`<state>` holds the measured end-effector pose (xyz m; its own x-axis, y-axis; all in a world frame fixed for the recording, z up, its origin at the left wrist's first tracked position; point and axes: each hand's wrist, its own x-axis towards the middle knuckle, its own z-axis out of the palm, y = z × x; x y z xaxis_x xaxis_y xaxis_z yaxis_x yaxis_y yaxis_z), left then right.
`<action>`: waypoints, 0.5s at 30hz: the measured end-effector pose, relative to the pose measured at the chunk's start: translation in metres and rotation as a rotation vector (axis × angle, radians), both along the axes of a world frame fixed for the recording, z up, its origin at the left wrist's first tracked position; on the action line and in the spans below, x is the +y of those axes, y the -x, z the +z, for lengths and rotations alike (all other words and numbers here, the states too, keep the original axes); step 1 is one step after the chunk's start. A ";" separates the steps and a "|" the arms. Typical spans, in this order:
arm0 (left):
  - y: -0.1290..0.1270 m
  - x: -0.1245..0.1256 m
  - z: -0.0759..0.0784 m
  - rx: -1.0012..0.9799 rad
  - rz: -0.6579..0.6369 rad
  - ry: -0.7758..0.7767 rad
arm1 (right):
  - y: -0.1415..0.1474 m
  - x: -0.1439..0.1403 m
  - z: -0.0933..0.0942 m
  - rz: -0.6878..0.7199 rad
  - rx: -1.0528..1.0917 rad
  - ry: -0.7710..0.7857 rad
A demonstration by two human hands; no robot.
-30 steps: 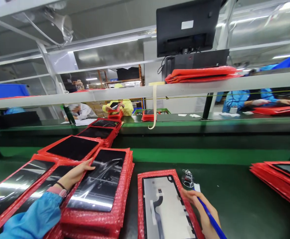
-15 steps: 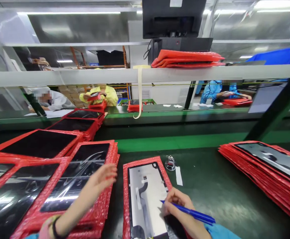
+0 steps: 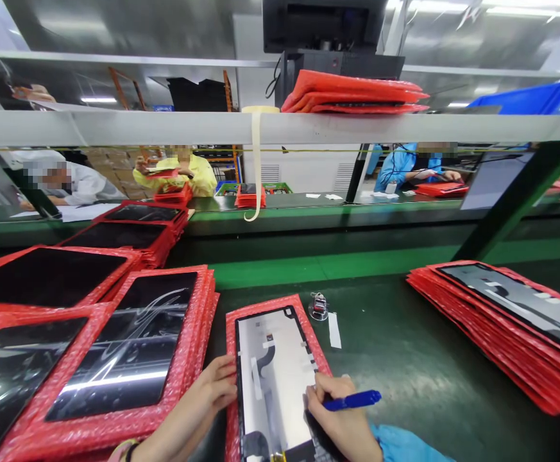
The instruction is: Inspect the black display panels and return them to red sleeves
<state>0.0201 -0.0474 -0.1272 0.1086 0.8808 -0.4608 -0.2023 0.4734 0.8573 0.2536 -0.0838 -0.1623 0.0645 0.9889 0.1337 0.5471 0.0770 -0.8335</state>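
A tablet-sized screen panel (image 3: 287, 359) lies silvery back up on a red bubble-wrap bag (image 3: 230, 321) in front of me. My left hand (image 3: 219, 385) rests at its left edge, fingers loosely extended and touching the border of the bag. A blue pen (image 3: 351, 401) is pinched in my right hand (image 3: 340, 417), over the panel's right side. The pen's tip is hidden behind my fingers. Dark flex strips and white tape pieces show on the panel's back. Its lower end runs out of view.
Stacks of red bags with dark screens (image 3: 126, 346) fill the left. Another bagged stack (image 3: 491, 333) stands on the right. Beyond the panel are a small clear round object (image 3: 318, 307) and a white strip (image 3: 334, 330). A tape strip (image 3: 256, 167) hangs from the shelf. Several people work opposite.
My left hand has come down from above the left stack to the panel's left edge. My right hand still holds the pen, now turned more level. The view has shifted slightly.
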 end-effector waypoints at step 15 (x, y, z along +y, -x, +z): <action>-0.046 0.012 0.014 -0.188 -0.059 -0.093 | -0.006 0.018 -0.008 0.054 0.644 0.089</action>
